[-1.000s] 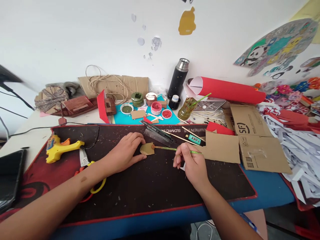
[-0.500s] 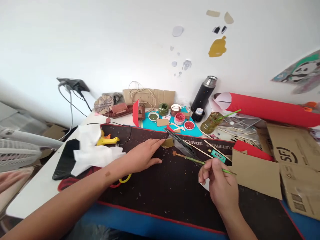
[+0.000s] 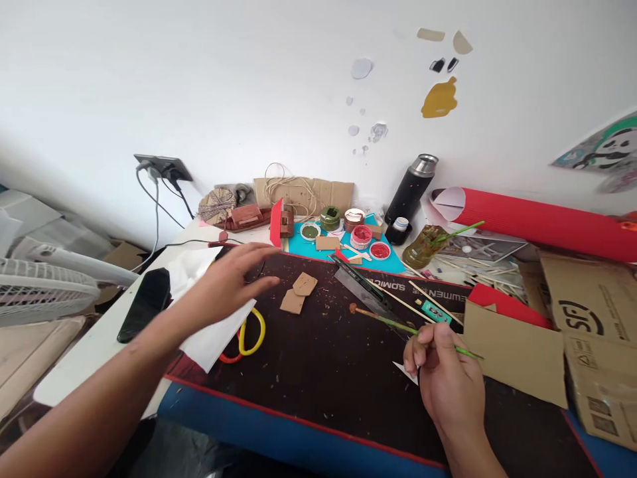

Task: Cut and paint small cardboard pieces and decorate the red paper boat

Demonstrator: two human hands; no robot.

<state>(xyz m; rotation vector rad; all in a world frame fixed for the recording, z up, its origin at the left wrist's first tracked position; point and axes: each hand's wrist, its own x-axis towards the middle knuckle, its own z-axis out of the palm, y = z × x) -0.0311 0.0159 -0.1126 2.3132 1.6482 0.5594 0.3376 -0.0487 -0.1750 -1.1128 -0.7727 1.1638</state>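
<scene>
My left hand (image 3: pixel 233 282) hovers over the crumpled white tissue (image 3: pixel 212 345), fingers apart and holding nothing. Right of it, two small brown cardboard pieces (image 3: pixel 298 293) lie overlapping on the black desk mat (image 3: pixel 318 372). Scissors with red and yellow handles (image 3: pixel 259 335) lie partly under the tissue. In my right hand (image 3: pixel 448 372) is a thin green paintbrush (image 3: pixel 395 324), gripped between thumb and fingers. Its brown-stained tip points left, above the mat. Behind the brush lie a black utility knife (image 3: pixel 365 282) and thin wooden sticks.
Open paint pots, among them a red one (image 3: pixel 361 236) and a green one (image 3: pixel 330 218), stand on a blue sheet (image 3: pixel 308 247). Behind are a black thermos (image 3: pixel 412 189) and a jar of murky liquid (image 3: pixel 423 247). Cardboard (image 3: pixel 517 352) lies right; a phone (image 3: pixel 144 305) and fan (image 3: pixel 50 285) are left.
My left hand has lifted and moved left, over the tissue. The olive piece by its fingertips no longer shows; two brown cardboard pieces are now visible. My right hand still holds the brush.
</scene>
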